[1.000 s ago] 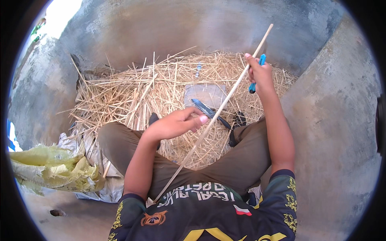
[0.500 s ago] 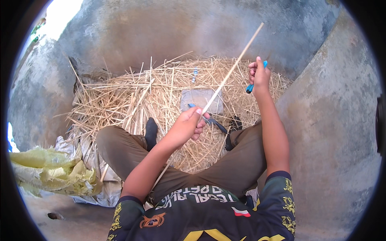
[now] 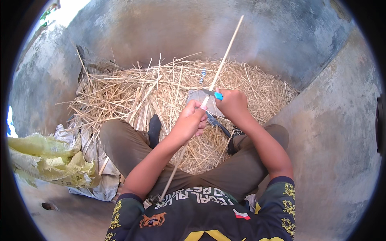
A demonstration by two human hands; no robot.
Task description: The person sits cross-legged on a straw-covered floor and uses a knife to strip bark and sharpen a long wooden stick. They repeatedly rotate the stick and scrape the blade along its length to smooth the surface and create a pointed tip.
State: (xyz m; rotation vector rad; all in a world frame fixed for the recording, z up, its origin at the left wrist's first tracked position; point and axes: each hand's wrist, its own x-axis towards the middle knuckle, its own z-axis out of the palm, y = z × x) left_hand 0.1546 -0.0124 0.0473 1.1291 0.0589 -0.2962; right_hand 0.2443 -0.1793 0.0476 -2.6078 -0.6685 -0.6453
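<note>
Pale stick [image 3: 224,58]: slanting from your lap [image 3: 225,173] over straw [image 3: 261,82] | left hand [image 3: 189,123]: your fingers clamped around it | right hand [image 3: 233,103]: your fingers clamped on blue cutter [image 3: 218,96], blade [image 3: 206,92] across the stick

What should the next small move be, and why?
Probably slide the blade of the blue utility knife along the thin pale stick, away from the left hand: the blade appears to lie across the stick just beyond that hand's grip, and the right hand holds the knife.
</note>
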